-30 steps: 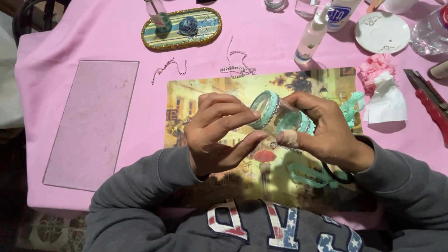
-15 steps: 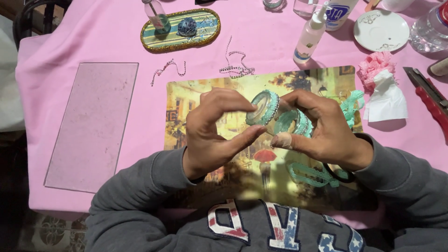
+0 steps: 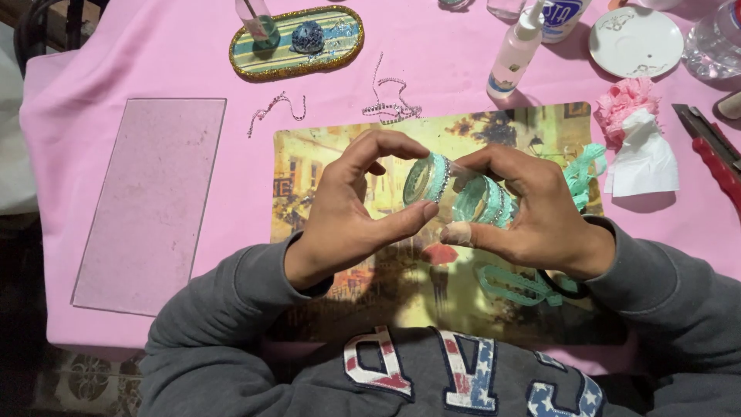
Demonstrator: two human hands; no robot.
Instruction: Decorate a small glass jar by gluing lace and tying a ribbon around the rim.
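Both hands hold a small clear glass jar (image 3: pixel 455 189) on its side above a picture placemat (image 3: pixel 340 154). Teal lace and rhinestone trim wrap the jar's rim and body. My left hand (image 3: pixel 355 208) pinches the rim end with thumb below and fingers arched above. My right hand (image 3: pixel 532 212) grips the jar's body, a bandage on its thumb. Loose teal lace (image 3: pixel 521 284) lies on the placemat under my right wrist.
On the pink tablecloth (image 3: pixel 154 54): a clear plastic sheet (image 3: pixel 150 201) at left, an oval glitter tray (image 3: pixel 297 42), rhinestone chain pieces (image 3: pixel 390 108), a glue bottle (image 3: pixel 515 50), a white saucer (image 3: pixel 637 40), pink fabric on white paper (image 3: pixel 637 147), a red cutter (image 3: pixel 714 158).
The jar has turned slightly in my hands and my left fingers have shifted along its rim. Nothing else on the table has moved.
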